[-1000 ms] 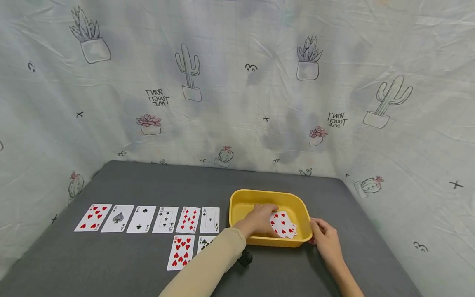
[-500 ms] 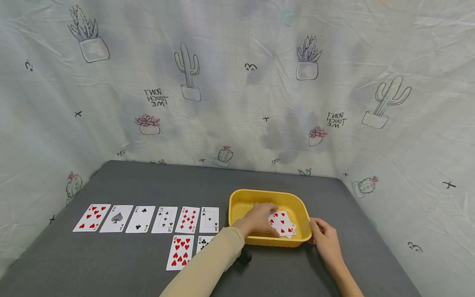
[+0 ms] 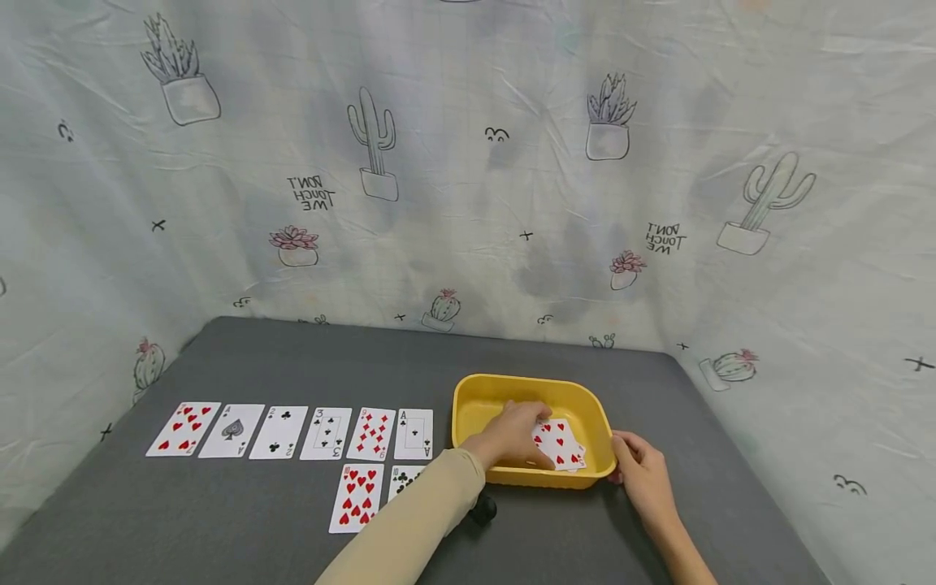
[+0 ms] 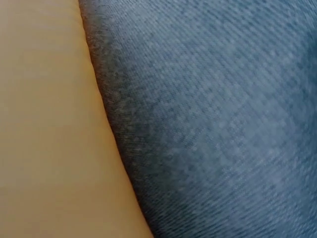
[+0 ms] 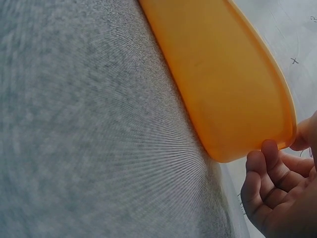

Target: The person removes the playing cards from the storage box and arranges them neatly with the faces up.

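Note:
My left hand (image 3: pixel 514 435) reaches into a yellow plastic tray (image 3: pixel 475 396), over a small pile of playing cards (image 3: pixel 559 444). A hearts card lies face up on top of that pile. Thumb and fingers are bent around the pile's left part, hiding it; whether they pinch a card cannot be told. At the tray's right end, my right hand (image 3: pixel 643 471) holds the rim between thumb and fingers. The right wrist view shows the right fingertips (image 5: pixel 270 147) against the tray's outer wall (image 5: pixel 223 79). The left hand does not show in the left wrist view.
On the dark grey table (image 3: pixel 183 520) lies a row of face-up cards (image 3: pixel 278 432). Below its right end are the ten of hearts (image 3: pixel 356 498) and a ten of clubs (image 3: pixel 402 478), partly hidden by the left sleeve (image 3: pixel 417 520). A printed curtain (image 3: pixel 453 203) stands behind.

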{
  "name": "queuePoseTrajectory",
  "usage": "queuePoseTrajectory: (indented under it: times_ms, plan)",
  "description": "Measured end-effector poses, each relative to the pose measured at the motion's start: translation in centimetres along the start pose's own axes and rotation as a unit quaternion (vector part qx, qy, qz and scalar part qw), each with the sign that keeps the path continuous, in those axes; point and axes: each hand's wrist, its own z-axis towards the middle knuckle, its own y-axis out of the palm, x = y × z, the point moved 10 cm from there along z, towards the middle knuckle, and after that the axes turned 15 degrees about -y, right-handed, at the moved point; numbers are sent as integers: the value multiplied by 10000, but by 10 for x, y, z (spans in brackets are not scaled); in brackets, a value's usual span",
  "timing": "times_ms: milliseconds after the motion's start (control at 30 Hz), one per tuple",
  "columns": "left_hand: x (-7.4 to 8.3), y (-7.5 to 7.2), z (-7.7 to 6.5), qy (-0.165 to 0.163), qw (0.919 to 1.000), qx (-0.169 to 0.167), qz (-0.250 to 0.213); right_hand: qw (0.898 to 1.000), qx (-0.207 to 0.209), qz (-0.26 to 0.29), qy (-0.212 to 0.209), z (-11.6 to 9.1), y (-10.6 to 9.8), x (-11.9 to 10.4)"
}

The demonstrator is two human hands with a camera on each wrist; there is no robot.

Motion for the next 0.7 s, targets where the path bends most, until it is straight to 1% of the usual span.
queuePoseTrajectory:
  times_ms: [200, 333, 533, 667, 700]
  plan:
    - [5, 3, -1, 161, 9987, 125, 474, 10000, 47, -11, -47, -1, 0, 1]
    - [4, 5, 0, 197, 9982, 207, 528, 10000, 98, 7, 11, -2, 1, 5]
    - [-2, 10, 8, 331, 9992, 111, 189, 10000, 76, 43, -29, -2, 2, 6]
    - [-4, 10, 12, 367, 9990, -6, -258, 9999, 84, 90, -50, -1, 2, 4]
    - [-4, 8, 11, 356, 9984, -59, -439, 9999, 89, 86, -54, -1, 2, 4]
